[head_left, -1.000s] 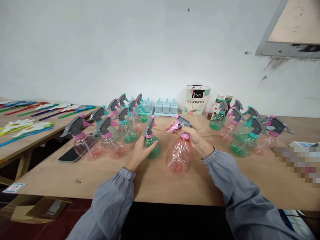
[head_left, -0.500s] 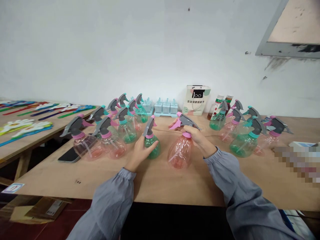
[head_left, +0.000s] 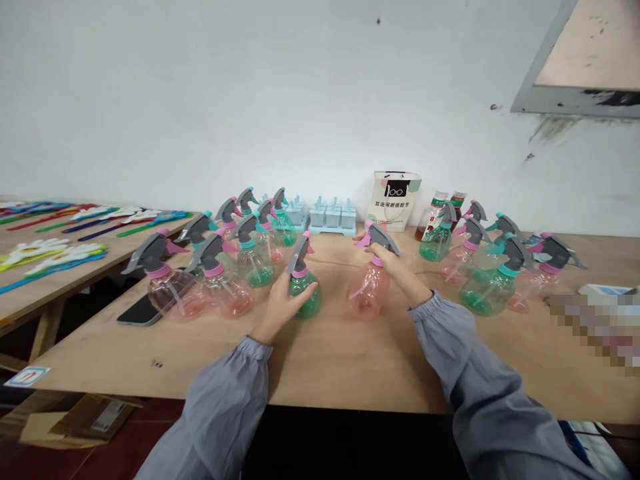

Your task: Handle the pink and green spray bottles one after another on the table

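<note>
Table [head_left: 350,373]: From my remote seat I look through the head camera, down on a light wooden top set against a pale wall [head_left: 200,100].
Left hand [head_left: 283,307]: I see it closed around the lower body of a green spray bottle [head_left: 310,303], thumb laid across the front.
Green spray bottle: Standing upright near the middle of the tabletop, with a grey trigger head and pink collar.
Right hand [head_left: 397,270]: I see it grasping a pink spray bottle [head_left: 364,297] around the neck and the grey-and-pink trigger head.
Pink spray bottle: To the right of the green one, with a gap between them, its top leaning slightly right; I cannot tell whether its base touches the wood.
Sleeves [head_left: 220,407]: Grey-blue, gathered at both wrists.
Left cluster [head_left: 227,297]: More spray bottles, pink and green, beside a black phone [head_left: 140,313].
Right cluster [head_left: 483,293]: Another group in the same two colours.
Back edge: Near the wall I make out a light-blue mould set [head_left: 333,220], a printed paper bag [head_left: 393,213] and two labelled drink bottles [head_left: 434,217].
Second table [head_left: 127,248]: At far left, holding flower-shaped pieces [head_left: 37,250] on coloured sticks.
Cardboard box [head_left: 85,423]: Low at left, below the tabletop.
</note>
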Demonstrator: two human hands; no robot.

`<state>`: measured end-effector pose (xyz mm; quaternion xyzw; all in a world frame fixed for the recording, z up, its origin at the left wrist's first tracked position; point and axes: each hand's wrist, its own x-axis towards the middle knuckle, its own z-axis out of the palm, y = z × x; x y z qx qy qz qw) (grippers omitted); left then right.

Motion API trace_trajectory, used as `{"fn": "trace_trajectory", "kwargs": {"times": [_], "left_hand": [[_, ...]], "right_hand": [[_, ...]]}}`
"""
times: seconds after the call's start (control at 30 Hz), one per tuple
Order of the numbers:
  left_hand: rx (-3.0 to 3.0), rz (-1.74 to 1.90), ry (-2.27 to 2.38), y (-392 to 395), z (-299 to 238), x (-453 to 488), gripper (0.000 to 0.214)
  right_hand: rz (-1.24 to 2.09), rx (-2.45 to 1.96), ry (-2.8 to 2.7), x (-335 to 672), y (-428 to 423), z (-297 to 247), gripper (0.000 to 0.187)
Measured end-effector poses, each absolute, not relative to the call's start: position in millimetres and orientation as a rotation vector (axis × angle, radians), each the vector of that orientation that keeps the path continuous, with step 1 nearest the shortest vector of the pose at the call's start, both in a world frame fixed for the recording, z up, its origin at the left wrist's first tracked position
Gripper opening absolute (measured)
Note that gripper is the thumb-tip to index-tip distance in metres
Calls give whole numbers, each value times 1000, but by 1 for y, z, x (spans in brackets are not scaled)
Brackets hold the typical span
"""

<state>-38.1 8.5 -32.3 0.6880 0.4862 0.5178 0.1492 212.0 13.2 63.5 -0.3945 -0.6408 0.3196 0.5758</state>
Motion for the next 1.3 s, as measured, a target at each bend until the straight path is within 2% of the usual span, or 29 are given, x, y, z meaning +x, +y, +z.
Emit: {"fn": "trace_trajectory", "kwargs": {"times": [0.17, 0.47, 0.73, 0.87, 1.07, 1.3], "left_hand": [[1983, 1476, 1399, 7, -30, -38, 42], [1973, 1464, 1388, 6, -29, -38, 44], [1960, 1468, 1373, 5, -27, -37, 44], [1957, 1447, 1383, 6, -27, -38, 44], [1945, 1436, 1416, 8, -31, -40, 47], [1954, 1461, 1352, 5, -27, -38, 42]], "right_hand": [[395, -1087, -1361, 247, 46, 45, 23], [98, -1164, -1133, 292, 78, 15, 36], [-106, -1373, -1316, 305, 72, -54, 83], [-180, -1586, -1261, 316, 79, -59, 95], [-140, -1622, -1201, 336, 120, -52, 98], [-103, -1626, -1150, 360, 144, -51, 86]]}}
